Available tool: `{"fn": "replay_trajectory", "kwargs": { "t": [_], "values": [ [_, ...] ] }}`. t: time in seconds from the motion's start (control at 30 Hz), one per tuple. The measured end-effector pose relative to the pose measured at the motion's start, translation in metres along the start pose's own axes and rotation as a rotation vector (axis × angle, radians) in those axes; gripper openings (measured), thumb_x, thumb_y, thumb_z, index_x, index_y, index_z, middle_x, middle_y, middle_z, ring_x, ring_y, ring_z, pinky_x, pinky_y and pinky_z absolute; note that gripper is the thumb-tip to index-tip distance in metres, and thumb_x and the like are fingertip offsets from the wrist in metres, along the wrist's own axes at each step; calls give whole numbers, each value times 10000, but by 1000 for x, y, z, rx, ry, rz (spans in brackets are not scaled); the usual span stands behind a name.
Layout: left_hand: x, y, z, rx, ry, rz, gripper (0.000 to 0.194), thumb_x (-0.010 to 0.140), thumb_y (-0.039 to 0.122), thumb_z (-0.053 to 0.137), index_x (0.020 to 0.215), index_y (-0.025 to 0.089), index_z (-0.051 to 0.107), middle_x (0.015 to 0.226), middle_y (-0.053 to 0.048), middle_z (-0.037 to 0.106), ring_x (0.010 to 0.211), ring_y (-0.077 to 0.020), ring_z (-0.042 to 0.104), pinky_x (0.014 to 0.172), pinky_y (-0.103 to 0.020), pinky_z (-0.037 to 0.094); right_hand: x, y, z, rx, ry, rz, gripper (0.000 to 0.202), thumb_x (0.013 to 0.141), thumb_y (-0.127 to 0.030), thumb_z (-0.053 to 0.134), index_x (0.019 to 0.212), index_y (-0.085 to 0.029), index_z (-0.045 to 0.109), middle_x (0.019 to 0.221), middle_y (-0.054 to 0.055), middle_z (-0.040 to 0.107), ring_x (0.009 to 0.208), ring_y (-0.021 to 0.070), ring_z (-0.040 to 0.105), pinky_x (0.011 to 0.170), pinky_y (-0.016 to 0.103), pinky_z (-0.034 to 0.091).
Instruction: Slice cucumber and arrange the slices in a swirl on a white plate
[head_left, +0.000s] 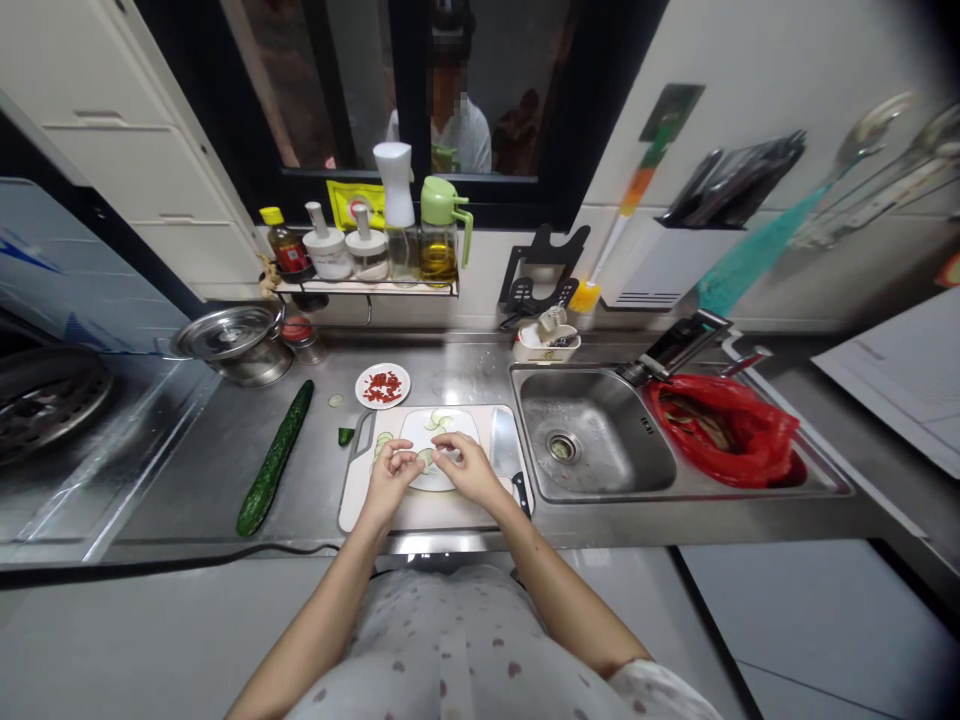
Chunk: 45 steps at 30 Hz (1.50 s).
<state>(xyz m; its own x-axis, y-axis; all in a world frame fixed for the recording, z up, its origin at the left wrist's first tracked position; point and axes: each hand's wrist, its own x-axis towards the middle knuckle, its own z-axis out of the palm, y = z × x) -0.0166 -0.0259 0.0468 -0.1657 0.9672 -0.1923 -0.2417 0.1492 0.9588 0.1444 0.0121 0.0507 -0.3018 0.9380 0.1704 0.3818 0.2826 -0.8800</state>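
Between the fingertips of my left hand [390,482] and my right hand [471,472] is a thin, pale cucumber slice [426,459], and both hands appear to pinch it. It is just over a white plate [459,422], where several more cucumber slices [437,420] lie near the far side. The plate rests on a light cutting board [420,516]. Further slices [384,439] lie on the board beside my left hand, partly hidden by it. A cleaver [505,446] with a black handle lies along the board's right side.
A whole cucumber [276,458] lies left of the board, with a cut cucumber end [345,436] nearer. Behind stands a small plate of chopped red pieces [383,386]. The sink [600,430] is to the right, with a red plastic bag [757,440] beyond. Bottles fill a shelf [367,287].
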Motion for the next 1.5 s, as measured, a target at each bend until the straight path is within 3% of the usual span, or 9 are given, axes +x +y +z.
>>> {"fn": "replay_trajectory", "kwargs": {
  "t": [0.2,0.37,0.43,0.57,0.77,1.03,1.33,1.5],
  "values": [
    [1,-7,5,44,-18,-14,450,620,328,759,973,195,513,743,36,606,653,-87,553,691,-231,402,1,-1,4,82,-20,71,132,829,-287,550,802,-187,632,802,14,662,790,148,579,722,262,429],
    [0,-6,10,159,117,44,445,611,388,758,944,185,543,630,62,537,568,-77,481,612,-213,363,3,3,-2,128,24,121,139,813,-297,554,767,-179,612,751,8,652,702,135,565,690,254,425],
    [-1,-2,12,169,88,-11,456,656,468,717,964,177,550,558,67,522,527,-84,466,573,-214,338,3,5,-5,105,28,105,144,819,-302,553,765,-182,611,754,8,651,703,135,562,693,253,423],
    [0,6,20,146,-10,-158,554,684,549,672,1053,148,567,616,-3,647,503,-91,480,561,-226,339,3,9,-11,27,-8,35,148,841,-297,546,772,-190,620,773,10,652,741,142,554,709,255,416],
    [9,7,30,89,19,-231,551,640,420,724,1097,150,579,683,-30,682,594,-116,556,586,-230,351,0,7,-18,-51,-78,-51,153,867,-292,547,792,-202,646,836,20,664,811,153,551,745,265,403],
    [18,-5,35,15,-5,-145,580,557,333,762,1080,171,573,664,24,621,610,-103,539,638,-231,378,-4,21,-17,-11,-50,54,132,827,-268,551,766,-184,633,750,6,644,726,136,552,708,248,415],
    [28,-25,35,29,-57,-88,576,573,363,736,1088,181,555,701,36,589,677,-105,568,710,-244,414,-3,38,-10,140,-16,203,155,764,-285,551,727,-162,638,712,10,655,673,133,576,660,243,435],
    [38,-43,37,57,-52,-77,530,562,366,743,1031,175,586,684,32,591,668,-110,571,711,-255,433,-2,49,-10,58,-7,287,144,740,-264,557,722,-158,653,652,-6,635,615,123,551,612,224,415]
  ]
}}
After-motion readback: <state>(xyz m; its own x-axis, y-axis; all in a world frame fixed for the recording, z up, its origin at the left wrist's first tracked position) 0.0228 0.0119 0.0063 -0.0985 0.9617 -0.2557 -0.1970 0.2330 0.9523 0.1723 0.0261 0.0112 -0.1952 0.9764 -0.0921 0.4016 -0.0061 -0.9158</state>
